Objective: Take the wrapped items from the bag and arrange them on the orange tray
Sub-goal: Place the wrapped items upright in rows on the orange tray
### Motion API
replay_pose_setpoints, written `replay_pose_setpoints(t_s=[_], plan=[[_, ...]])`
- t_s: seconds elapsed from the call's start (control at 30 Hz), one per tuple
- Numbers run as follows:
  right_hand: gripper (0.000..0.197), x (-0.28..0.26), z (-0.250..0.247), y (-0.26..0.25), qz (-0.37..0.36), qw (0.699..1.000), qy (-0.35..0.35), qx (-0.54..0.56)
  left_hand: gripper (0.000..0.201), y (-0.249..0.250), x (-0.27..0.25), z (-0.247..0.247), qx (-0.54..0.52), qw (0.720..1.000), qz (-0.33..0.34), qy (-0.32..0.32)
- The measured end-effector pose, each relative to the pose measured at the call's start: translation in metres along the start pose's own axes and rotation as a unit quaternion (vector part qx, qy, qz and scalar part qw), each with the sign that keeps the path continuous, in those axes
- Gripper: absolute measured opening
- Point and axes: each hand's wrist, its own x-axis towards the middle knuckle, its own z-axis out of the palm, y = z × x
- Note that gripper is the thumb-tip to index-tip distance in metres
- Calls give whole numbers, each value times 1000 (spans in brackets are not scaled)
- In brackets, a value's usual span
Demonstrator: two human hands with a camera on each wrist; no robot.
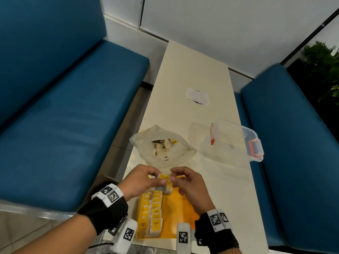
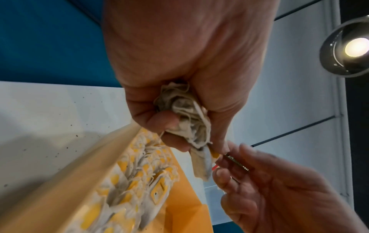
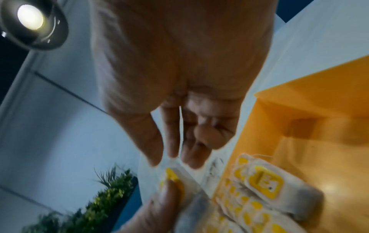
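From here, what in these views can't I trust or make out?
- Count left in the bag: head view, film and folds hide it.
- Print on the wrapped items: too small; blurred in wrist views.
- How many items the left hand holds: bunched in fingers.
- Right hand pinch: blurred.
- Orange tray near edge: wrists cover it.

The bag (image 1: 163, 145) is thin, translucent plastic, its mouth open and crumpled, lying on the bench just beyond the tray with a few packets (image 1: 164, 149) still inside. The packets are small white sachets with yellow labels and strings. Two rows of them (image 1: 151, 213) lie overlapping along the left side of the orange tray (image 1: 181, 208), whose right part is bare. A small bunch of packets (image 1: 164, 182) is held above the tray's far end.
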Motion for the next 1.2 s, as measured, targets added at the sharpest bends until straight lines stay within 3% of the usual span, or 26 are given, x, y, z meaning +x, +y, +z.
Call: replay_pose_setpoints(t_s=[0.1,0.33,0.63,0.8,1.03,1.2], plan=[[9,-3,-3,-10,-16,999,-44,0,13,3,2,5,36,999,20,-14],[5,-1,-4,-3,-11,1000,-2,14,12,0,2,9,75,997,25,-14],[3,0,-3,7,3,1000,6,10,10,-4,-4,7,35,999,24,-2],[4,4,-18,26,54,997,-2,-63,10,-14,-4,0,-18,998,0,55],[2,4,-10,48,107,985,-47,-129,11,-20,-6,-1,-37,997,-25,64],[11,13,1,57,147,977,-66,-141,12,-20,-5,-1,-38,997,-33,61]])
